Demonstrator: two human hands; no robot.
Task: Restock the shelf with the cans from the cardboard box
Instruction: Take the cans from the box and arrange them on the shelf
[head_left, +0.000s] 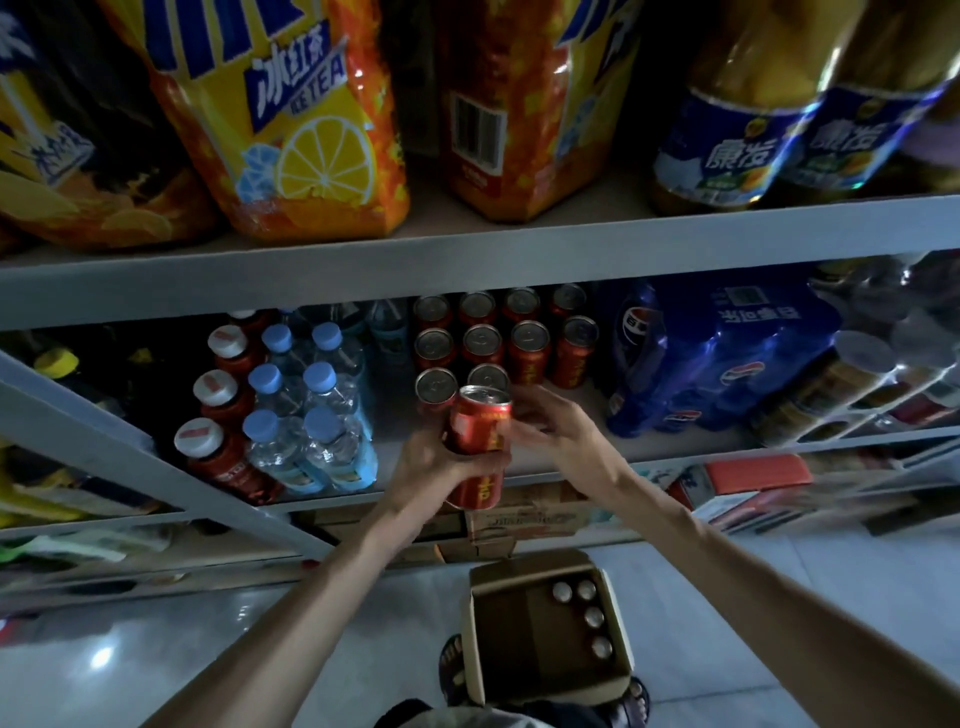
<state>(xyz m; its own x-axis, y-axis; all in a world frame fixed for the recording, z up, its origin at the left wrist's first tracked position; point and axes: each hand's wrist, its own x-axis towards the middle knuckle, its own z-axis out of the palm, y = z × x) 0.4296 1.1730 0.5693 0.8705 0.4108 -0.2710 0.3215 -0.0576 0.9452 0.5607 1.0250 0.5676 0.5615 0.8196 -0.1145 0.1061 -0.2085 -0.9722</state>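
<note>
My left hand (434, 462) grips a red can (480, 423) with yellow lettering, tilted, in front of the middle shelf (597, 415); a second red can (475, 491) shows just below it in the same hand. My right hand (558, 423) hovers beside the upper can with fingers spread, holding nothing. Behind them several red cans (483, 343) stand in rows on the shelf. The open cardboard box (545, 680) sits on the floor below, with several can tops (584, 608) along its right side.
Water bottles (306, 405) and red-labelled bottles (218, 415) stand left of the cans. A blue shrink-wrapped Pepsi pack (722, 358) lies to the right. Big iced-tea packs (291, 119) fill the upper shelf. Cartons (524, 519) sit under the bottom shelf, above the glossy tiled floor (208, 649).
</note>
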